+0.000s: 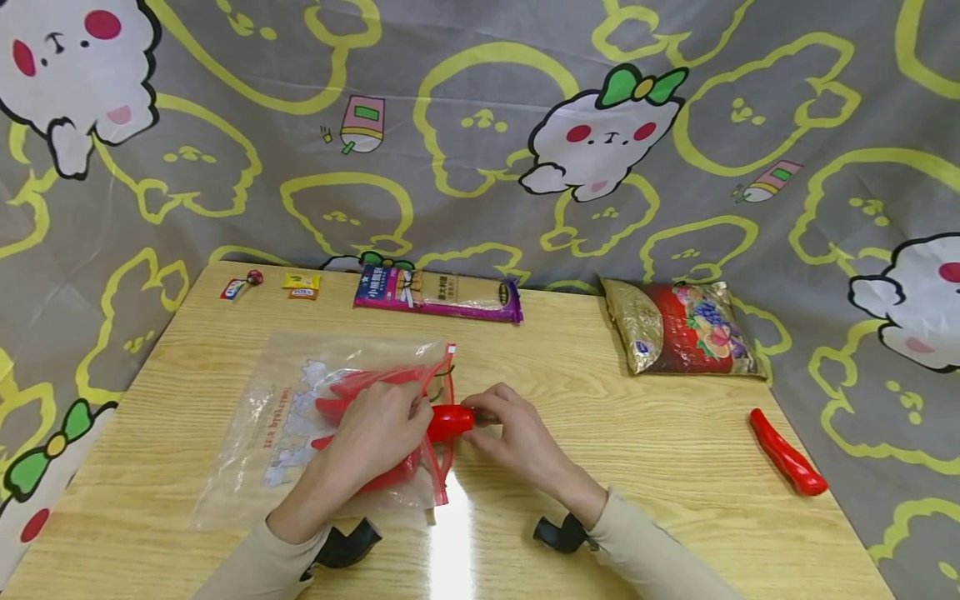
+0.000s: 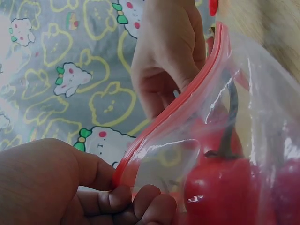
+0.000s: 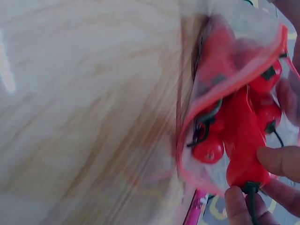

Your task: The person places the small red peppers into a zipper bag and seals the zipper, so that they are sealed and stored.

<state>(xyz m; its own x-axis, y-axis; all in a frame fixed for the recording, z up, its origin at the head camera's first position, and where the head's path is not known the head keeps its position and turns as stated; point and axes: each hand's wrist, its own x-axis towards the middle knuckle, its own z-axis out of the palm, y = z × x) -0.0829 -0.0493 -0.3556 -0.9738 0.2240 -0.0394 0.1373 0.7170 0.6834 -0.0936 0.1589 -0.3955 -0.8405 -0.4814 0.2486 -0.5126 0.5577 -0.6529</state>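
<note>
A clear zip bag point(image 1: 247, 450) with a red zip edge lies on the table, several red chili peppers point(image 2: 220, 187) inside it. My left hand point(image 1: 386, 429) pinches the bag's red edge at the mouth and holds it up. With thumb and fingers, my right hand point(image 1: 517, 433) grips one red chili pepper point(image 3: 246, 140) by its stem end. That pepper's body reaches through the mouth into the bag, among the others. Another red chili pepper point(image 1: 786, 454) lies alone at the table's right side.
Along the back of the table point(image 1: 562, 367) lie a lollipop point(image 1: 254, 277), small yellow and orange packets point(image 1: 302, 282), a pack of noodles point(image 1: 438, 293) and a gold-and-red bag point(image 1: 682, 327). A patterned cloth point(image 1: 480, 125) hangs behind and at the sides.
</note>
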